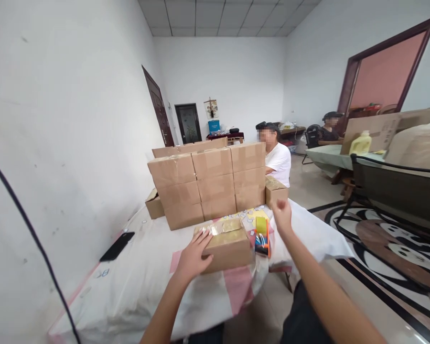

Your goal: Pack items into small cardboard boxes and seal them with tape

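A taped cardboard box (pixel 229 251) lies near the table's front edge. My left hand (pixel 197 251) rests on its left end, fingers stretched over the shiny tape on top and thumb at the near side. My right hand (pixel 282 215) is raised on the right with its fingers curled in; whether anything is inside them is hidden. Just behind it sits a smaller cardboard box (pixel 276 190), and I cannot tell if the hand touches it. An orange and blue tape dispenser (pixel 262 239) with a yellowish roll lies between the front box and my right hand.
Several stacked cardboard boxes (pixel 208 184) form a wall across the table. A black phone (pixel 117 246) lies at the left edge; an open-topped box (pixel 154 205) stands behind it. A person in white (pixel 279 160) sits beyond. A dark chair (pixel 397 191) stands right.
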Action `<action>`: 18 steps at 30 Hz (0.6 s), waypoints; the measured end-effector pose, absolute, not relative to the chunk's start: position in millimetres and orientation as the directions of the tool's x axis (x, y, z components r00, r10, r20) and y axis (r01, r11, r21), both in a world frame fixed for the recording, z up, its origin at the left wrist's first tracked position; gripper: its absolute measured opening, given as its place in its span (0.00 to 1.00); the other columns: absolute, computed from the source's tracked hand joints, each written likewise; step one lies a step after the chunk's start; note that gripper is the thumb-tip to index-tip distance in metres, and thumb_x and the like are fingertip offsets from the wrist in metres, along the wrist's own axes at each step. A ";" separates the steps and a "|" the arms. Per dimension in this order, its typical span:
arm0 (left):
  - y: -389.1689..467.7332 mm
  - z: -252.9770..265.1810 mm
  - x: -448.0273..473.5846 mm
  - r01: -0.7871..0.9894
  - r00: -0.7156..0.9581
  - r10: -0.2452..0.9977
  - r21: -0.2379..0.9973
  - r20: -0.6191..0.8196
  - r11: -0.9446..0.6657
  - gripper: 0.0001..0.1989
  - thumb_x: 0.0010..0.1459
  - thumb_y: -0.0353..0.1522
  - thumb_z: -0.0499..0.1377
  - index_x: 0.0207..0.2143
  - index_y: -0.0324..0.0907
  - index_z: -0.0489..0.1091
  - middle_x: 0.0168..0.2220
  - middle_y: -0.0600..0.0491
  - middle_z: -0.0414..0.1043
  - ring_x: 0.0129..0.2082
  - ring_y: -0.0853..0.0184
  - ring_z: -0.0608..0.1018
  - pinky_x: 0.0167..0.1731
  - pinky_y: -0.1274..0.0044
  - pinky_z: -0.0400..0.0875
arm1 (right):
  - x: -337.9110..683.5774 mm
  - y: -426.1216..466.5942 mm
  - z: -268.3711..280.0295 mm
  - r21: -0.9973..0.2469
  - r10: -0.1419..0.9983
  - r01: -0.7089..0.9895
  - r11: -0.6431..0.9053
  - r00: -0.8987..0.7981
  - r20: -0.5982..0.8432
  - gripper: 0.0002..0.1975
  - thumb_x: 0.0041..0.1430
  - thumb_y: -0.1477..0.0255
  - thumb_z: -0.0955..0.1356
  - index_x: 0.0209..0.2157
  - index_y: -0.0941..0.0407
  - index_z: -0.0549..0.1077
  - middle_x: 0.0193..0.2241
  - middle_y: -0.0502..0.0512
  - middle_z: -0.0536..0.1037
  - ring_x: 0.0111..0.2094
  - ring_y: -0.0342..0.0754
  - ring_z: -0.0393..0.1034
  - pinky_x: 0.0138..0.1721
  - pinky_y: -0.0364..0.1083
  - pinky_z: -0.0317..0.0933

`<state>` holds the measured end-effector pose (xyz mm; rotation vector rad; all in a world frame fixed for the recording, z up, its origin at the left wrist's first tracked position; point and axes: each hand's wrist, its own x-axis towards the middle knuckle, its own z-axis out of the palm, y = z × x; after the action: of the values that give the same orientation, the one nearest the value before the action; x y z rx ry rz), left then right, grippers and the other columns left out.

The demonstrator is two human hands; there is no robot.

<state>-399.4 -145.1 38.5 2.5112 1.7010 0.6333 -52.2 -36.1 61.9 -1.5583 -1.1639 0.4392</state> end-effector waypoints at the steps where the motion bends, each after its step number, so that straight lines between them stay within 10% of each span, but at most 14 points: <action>1: -143.9 36.7 -400.1 0.881 0.308 0.899 0.264 0.311 -0.393 0.33 0.55 0.34 0.59 0.65 0.48 0.63 0.68 0.53 0.58 0.70 0.56 0.58 0.68 0.60 0.58 | -54.9 -28.1 55.4 -0.896 0.827 0.441 0.050 0.486 0.284 0.22 0.65 0.62 0.67 0.56 0.61 0.68 0.55 0.64 0.71 0.54 0.57 0.68 0.54 0.55 0.65; 5: -136.3 23.4 -404.8 0.885 0.280 0.893 0.265 0.353 -0.383 0.36 0.51 0.32 0.61 0.64 0.53 0.64 0.67 0.56 0.59 0.68 0.54 0.61 0.65 0.60 0.64 | -74.3 0.2 29.9 -0.801 0.866 0.587 -0.116 0.455 0.208 0.36 0.55 0.60 0.71 0.60 0.62 0.61 0.55 0.71 0.69 0.55 0.62 0.68 0.50 0.51 0.63; 18: -134.2 32.2 -403.3 0.879 0.259 0.924 0.329 0.280 -0.346 0.38 0.49 0.35 0.63 0.64 0.54 0.64 0.69 0.58 0.55 0.70 0.53 0.58 0.67 0.60 0.59 | -68.7 43.2 13.3 -0.510 0.969 0.825 -0.244 0.233 -0.086 0.19 0.53 0.56 0.67 0.40 0.56 0.75 0.43 0.69 0.78 0.50 0.65 0.73 0.41 0.52 0.64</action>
<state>-403.3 -134.2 32.2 2.4069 1.7302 0.6542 -68.7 43.2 13.3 -2.1551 -1.6569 0.5545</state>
